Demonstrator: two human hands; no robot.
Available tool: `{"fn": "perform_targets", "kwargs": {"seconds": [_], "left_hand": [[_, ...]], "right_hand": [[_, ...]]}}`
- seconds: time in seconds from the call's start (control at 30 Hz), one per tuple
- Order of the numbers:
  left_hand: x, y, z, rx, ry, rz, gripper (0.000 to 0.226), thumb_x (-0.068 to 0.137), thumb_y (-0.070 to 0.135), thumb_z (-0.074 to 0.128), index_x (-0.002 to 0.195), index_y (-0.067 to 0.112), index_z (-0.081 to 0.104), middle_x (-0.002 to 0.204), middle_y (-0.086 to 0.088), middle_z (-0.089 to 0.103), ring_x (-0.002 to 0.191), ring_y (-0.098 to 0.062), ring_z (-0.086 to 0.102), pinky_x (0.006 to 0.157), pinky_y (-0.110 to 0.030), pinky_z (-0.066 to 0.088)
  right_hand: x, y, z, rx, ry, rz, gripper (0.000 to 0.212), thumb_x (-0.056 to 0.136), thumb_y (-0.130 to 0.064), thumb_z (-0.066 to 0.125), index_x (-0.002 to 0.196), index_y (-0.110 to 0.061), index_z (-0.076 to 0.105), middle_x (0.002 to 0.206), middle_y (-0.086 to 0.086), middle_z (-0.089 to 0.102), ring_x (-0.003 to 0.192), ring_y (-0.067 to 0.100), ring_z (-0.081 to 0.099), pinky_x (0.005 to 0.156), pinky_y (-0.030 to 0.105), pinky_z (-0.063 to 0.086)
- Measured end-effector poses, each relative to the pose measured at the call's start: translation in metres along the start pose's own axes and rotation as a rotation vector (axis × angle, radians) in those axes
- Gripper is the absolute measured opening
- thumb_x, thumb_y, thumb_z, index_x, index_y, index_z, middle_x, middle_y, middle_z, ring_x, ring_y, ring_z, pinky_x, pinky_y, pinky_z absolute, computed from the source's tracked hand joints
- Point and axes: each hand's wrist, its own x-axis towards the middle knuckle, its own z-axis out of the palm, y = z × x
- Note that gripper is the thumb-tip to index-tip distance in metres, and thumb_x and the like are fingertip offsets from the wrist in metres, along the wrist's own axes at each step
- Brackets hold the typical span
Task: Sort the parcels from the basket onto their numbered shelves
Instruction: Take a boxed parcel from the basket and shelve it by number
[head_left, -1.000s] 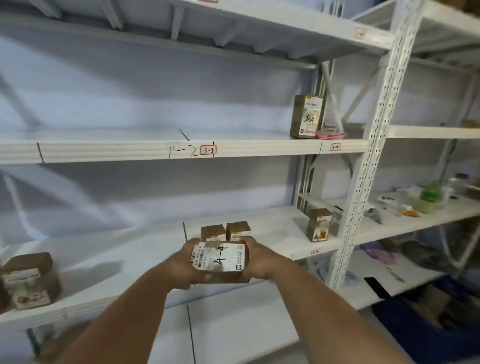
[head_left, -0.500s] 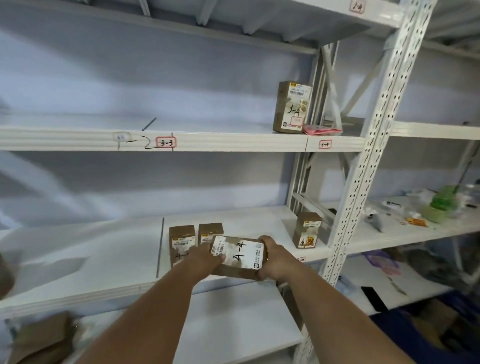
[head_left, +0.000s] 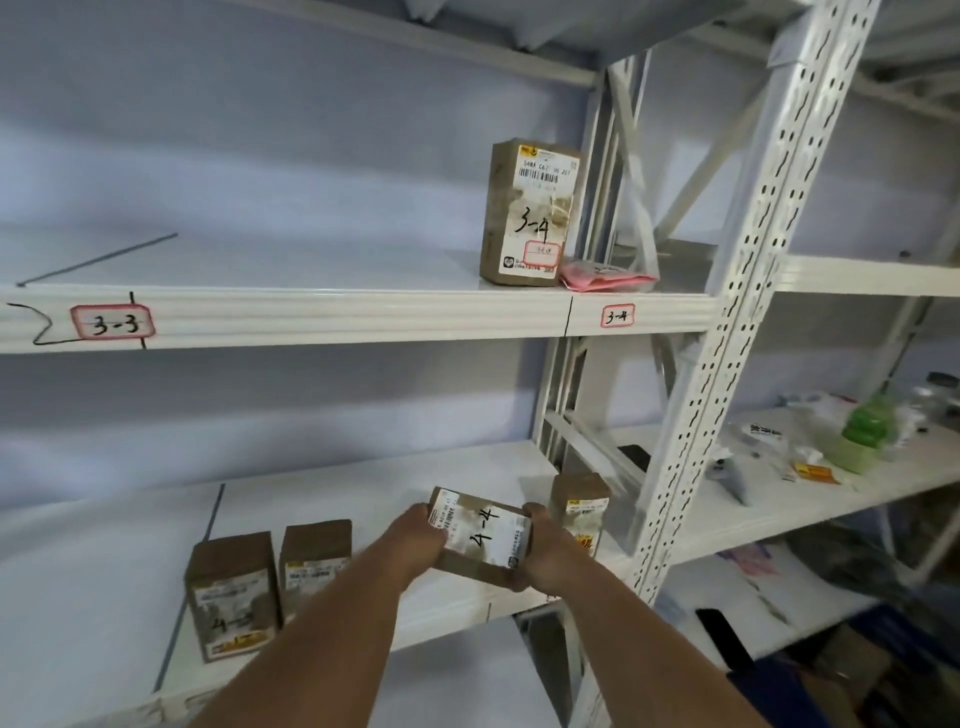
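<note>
A brown parcel (head_left: 480, 535) with a white label marked 4-4 is held between both hands above the front of the lower white shelf (head_left: 457, 597). My left hand (head_left: 415, 540) grips its left end and my right hand (head_left: 540, 551) grips its right end. Just right of it stands another small brown parcel (head_left: 582, 504). Two brown parcels (head_left: 231, 592) (head_left: 314, 558) stand to the left on the same shelf, one marked 4-3. On the shelf above, a tall parcel (head_left: 530, 213) marked 3-4 stands by a pink packet (head_left: 602, 275).
Red-framed tags read 3-3 (head_left: 111, 322) and 3-4 (head_left: 617, 315) on the upper shelf's edge. A perforated white upright (head_left: 727, 322) stands right of my hands. The neighbouring rack holds a green bottle (head_left: 865, 426) and small clutter. Dark items lie low at the right.
The view has swung right and closer to the rack. My hands have carried the 4-4 parcel rightward, from beside the two left parcels to next to the single parcel by the upright.
</note>
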Motion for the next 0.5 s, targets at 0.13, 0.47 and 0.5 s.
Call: {"fn": "perform_targets", "kwargs": {"seconds": [0.13, 0.47, 0.5], "left_hand": [[0.021, -0.012, 0.018, -0.060, 0.006, -0.072, 0.036, 0.094, 0.016, 0.046, 0.130, 0.017, 0.047, 0.115, -0.009, 0.059, 0.100, -0.025, 0.058, 0.087, -0.035, 0.049], [0.059, -0.001, 0.038, -0.059, 0.205, 0.009, 0.055, 0.085, 0.007, 0.048, 0.137, 0.027, 0.047, 0.120, -0.005, 0.064, 0.095, -0.020, 0.061, 0.077, -0.028, 0.050], [0.063, 0.005, 0.040, -0.023, 0.221, 0.058, 0.057, 0.084, 0.004, 0.050, 0.137, 0.026, 0.049, 0.119, -0.004, 0.064, 0.093, -0.018, 0.061, 0.074, -0.026, 0.049]], "right_hand": [[0.045, 0.025, 0.017, 0.000, -0.054, 0.019, 0.096, 0.044, -0.014, 0.087, 0.125, -0.028, 0.037, 0.111, -0.002, 0.057, 0.102, 0.023, 0.060, 0.080, 0.040, 0.059], [0.080, 0.033, 0.026, 0.146, -0.135, 0.102, 0.090, 0.065, -0.016, 0.084, 0.138, -0.018, 0.032, 0.116, 0.002, 0.051, 0.110, 0.022, 0.054, 0.090, 0.026, 0.047], [0.082, 0.036, 0.026, 0.171, -0.125, 0.112, 0.081, 0.070, -0.019, 0.081, 0.137, -0.017, 0.035, 0.119, 0.003, 0.051, 0.111, 0.022, 0.054, 0.087, 0.024, 0.044]]}}
